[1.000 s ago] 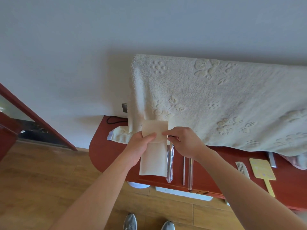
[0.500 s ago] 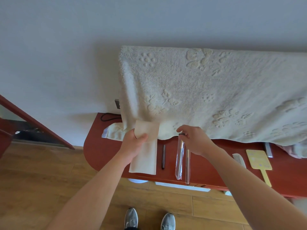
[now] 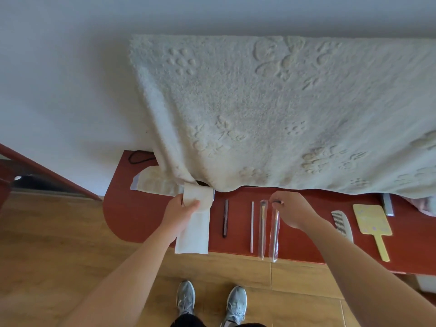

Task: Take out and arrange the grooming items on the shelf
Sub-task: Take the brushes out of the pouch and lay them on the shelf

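My left hand (image 3: 181, 214) grips the top of a cream fabric pouch (image 3: 194, 232), which hangs down over the red shelf (image 3: 132, 215). My right hand (image 3: 291, 212) pinches the top end of a brush in a clear sleeve (image 3: 274, 234), held lengthwise over the shelf. Beside it lie another clear-sleeved brush (image 3: 262, 230), a thin silver stick (image 3: 252, 226) and a dark pencil-like stick (image 3: 225, 218). Further right on the shelf are a white comb (image 3: 342, 223) and a yellow hand mirror (image 3: 374, 224).
A large cream towel (image 3: 271, 114) hangs from the wall down onto the shelf's back edge. A black cord (image 3: 138, 156) lies at the shelf's back left corner. A grey item (image 3: 388, 204) lies near the mirror. Wooden floor and my shoes (image 3: 210, 300) are below.
My right hand has pulled a sleeved brush away from the pouch and carried it right, down to the shelf beside the other one. The dark stick now lies uncovered.
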`<action>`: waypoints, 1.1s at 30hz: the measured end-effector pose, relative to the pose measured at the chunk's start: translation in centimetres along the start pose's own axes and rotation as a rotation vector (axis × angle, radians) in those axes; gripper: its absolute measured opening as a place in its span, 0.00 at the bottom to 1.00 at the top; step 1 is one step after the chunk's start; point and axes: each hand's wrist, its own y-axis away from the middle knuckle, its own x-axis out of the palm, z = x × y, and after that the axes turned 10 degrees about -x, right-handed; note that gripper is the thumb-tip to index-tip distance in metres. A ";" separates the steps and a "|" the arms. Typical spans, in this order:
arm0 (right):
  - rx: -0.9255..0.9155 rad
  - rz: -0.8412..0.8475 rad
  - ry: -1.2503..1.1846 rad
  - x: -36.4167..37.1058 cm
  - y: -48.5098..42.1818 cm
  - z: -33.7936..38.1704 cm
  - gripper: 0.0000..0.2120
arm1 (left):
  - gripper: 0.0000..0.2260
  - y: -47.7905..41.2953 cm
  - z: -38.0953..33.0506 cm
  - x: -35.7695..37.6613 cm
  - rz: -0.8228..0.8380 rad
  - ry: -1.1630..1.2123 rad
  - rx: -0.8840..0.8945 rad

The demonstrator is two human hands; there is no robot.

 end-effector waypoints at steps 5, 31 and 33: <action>0.026 0.021 0.003 1.3 -1.7 -2.4 0.09 | 0.07 -2.1 1.0 0.4 -0.025 -0.009 -0.053; -0.117 -0.195 0.049 5.6 -4.2 -6.6 0.07 | 0.08 -5.5 3.5 0.7 -0.258 -0.309 0.106; -0.117 -0.198 0.048 5.7 -4.2 -6.5 0.08 | 0.09 -5.7 3.7 0.5 -0.257 -0.309 0.103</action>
